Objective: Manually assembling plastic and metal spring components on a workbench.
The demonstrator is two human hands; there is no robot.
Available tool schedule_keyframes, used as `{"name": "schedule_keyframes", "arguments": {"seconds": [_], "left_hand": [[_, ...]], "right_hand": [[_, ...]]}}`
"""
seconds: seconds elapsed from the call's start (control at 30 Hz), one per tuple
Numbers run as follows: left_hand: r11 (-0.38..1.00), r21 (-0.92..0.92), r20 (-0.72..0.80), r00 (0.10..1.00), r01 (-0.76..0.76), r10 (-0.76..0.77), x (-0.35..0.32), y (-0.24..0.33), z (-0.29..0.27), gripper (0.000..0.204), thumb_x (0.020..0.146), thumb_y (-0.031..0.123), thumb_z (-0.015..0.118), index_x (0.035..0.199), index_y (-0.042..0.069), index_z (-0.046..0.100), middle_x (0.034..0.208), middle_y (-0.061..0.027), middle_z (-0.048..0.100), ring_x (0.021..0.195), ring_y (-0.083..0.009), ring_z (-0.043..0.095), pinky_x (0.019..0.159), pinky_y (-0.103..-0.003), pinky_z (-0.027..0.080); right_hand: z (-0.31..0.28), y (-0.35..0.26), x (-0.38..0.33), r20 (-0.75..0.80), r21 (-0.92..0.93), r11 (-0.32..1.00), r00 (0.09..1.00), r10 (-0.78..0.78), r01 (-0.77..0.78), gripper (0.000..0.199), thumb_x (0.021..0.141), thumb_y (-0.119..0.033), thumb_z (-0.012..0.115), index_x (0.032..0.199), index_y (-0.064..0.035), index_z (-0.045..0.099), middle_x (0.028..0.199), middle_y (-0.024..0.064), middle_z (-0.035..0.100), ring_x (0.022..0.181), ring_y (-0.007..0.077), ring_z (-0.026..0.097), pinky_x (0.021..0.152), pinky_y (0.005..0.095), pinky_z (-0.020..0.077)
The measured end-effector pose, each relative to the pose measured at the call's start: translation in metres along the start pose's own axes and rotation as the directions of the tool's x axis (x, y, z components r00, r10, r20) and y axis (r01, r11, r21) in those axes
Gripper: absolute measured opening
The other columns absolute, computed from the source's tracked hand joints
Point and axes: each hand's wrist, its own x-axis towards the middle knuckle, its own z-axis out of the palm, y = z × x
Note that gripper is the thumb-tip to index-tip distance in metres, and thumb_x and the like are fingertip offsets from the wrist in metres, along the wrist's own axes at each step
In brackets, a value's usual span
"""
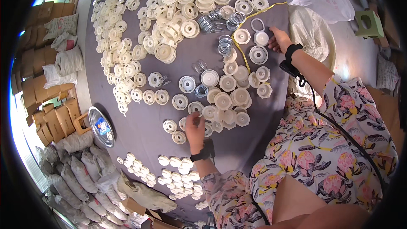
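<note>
My left hand (196, 132) is low over the near part of the grey table, its fingers curled together at the lower edge of a white plastic wheel (195, 107). Whatever lies between those fingertips is hidden. To its right is a cluster of white round caps (223, 101). My right hand (280, 40) is at the table's right edge with fingers apart, holding nothing. Beside it lie a white cap (261, 38), a thin white ring (257, 25) and a slotted wheel (258, 54). Metal coil springs (201, 90) sit among the parts.
A large heap of white wheels (169, 29) covers the far table. More springs (212, 21) and a yellow strap (241, 51) lie near the right side. A metal tray (101, 126) is at the left edge. White parts (180, 178) sit nearby; sacks (80, 174) and cartons (59, 121) are stacked left.
</note>
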Motion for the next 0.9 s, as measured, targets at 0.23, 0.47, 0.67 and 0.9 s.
{"name": "schedule_keyframes", "arguments": {"seconds": [0.23,0.47,0.67,0.9], "left_hand": [[0.893,-0.433,-0.042,0.987,0.123,-0.156,-0.005,0.004,0.006,0.022,0.083,0.006,0.059,0.105,0.001,0.058,0.090,-0.0034,0.062,0.081,-0.0101,0.058,0.070,-0.024,0.045],[0.938,0.032,-0.127,0.929,-0.346,0.347,0.101,0.072,0.035,0.023,0.079,0.007,0.061,0.099,-0.002,0.058,0.092,-0.0113,0.061,0.081,-0.0199,0.059,0.069,-0.027,0.046],[0.993,-0.079,-0.032,0.996,-0.090,0.087,0.137,0.071,0.021,0.018,0.078,0.009,0.062,0.091,-0.003,0.060,0.079,-0.0113,0.064,0.067,-0.0198,0.060,0.064,-0.029,0.046],[0.961,-0.263,-0.210,0.977,-0.089,0.033,0.128,0.044,0.029,0.023,0.075,0.014,0.068,0.090,-0.001,0.061,0.083,-0.0071,0.061,0.072,-0.0167,0.058,0.065,-0.028,0.045]], "right_hand": [[0.006,-0.002,0.000,0.000,-0.007,1.000,1.000,-0.006,0.006,0.053,0.082,-0.051,0.042,0.065,-0.0031,0.058,0.057,0.0091,0.059,0.039,0.0170,0.045,0.042,0.0302,0.0337],[-0.002,-0.002,-0.001,-0.032,-0.014,1.000,0.999,0.007,-0.007,0.053,0.082,-0.051,0.042,0.065,-0.0029,0.059,0.057,0.0086,0.060,0.039,0.0167,0.046,0.042,0.0304,0.0339],[0.016,-0.004,-0.006,0.040,-0.022,0.999,0.999,-0.023,0.024,0.053,0.082,-0.051,0.042,0.063,-0.0037,0.057,0.056,0.0090,0.059,0.037,0.0164,0.045,0.039,0.0298,0.0327],[-0.001,-0.005,-0.005,0.005,0.020,1.000,1.000,-0.020,0.020,0.054,0.083,-0.051,0.042,0.062,-0.0030,0.057,0.055,0.0096,0.059,0.037,0.0168,0.046,0.038,0.0301,0.0341]]}}
